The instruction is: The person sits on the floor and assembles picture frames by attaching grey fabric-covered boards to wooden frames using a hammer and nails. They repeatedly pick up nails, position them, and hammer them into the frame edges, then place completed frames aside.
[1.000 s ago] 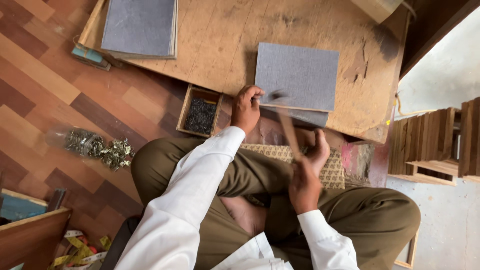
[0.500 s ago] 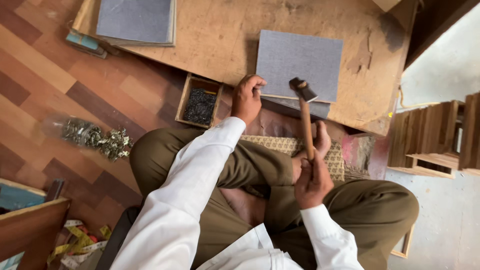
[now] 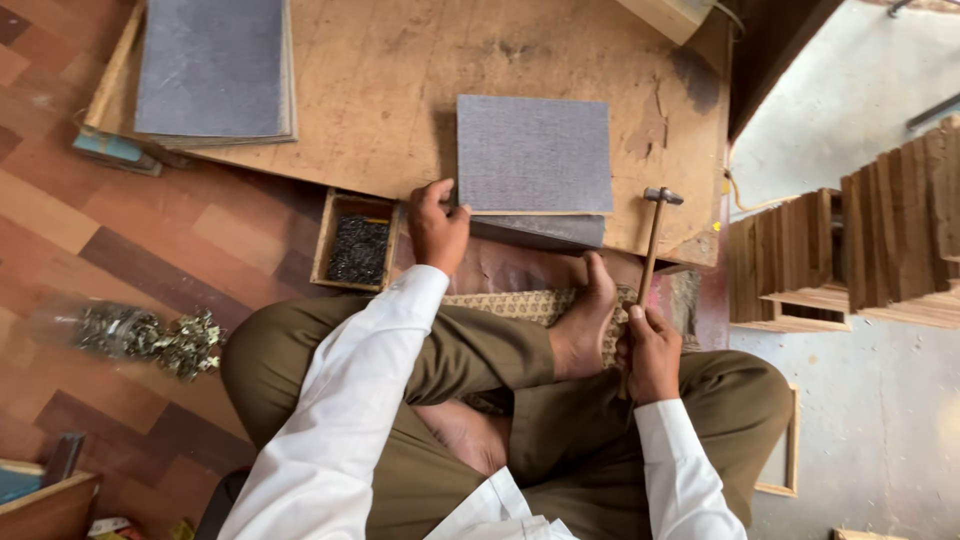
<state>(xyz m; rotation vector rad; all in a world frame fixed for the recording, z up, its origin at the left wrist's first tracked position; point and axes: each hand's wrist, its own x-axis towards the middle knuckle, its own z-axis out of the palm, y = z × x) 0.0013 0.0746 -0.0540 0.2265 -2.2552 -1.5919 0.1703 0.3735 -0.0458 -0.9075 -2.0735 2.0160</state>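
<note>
Two bare hands are at work: the left hand [image 3: 437,225] and the right hand [image 3: 652,352]. One wooden-handled hammer with a small metal head [image 3: 655,228] stands in the fingers of the right hand. One grey fabric-covered square board [image 3: 533,153] lies on the worn wooden surface [image 3: 380,90] just beyond the left fingers, with one darker board [image 3: 545,229] under it. One small wooden tray of dark tacks [image 3: 356,243] sits just beside those fingers. One stack of grey boards [image 3: 213,68] lies well away from them.
</note>
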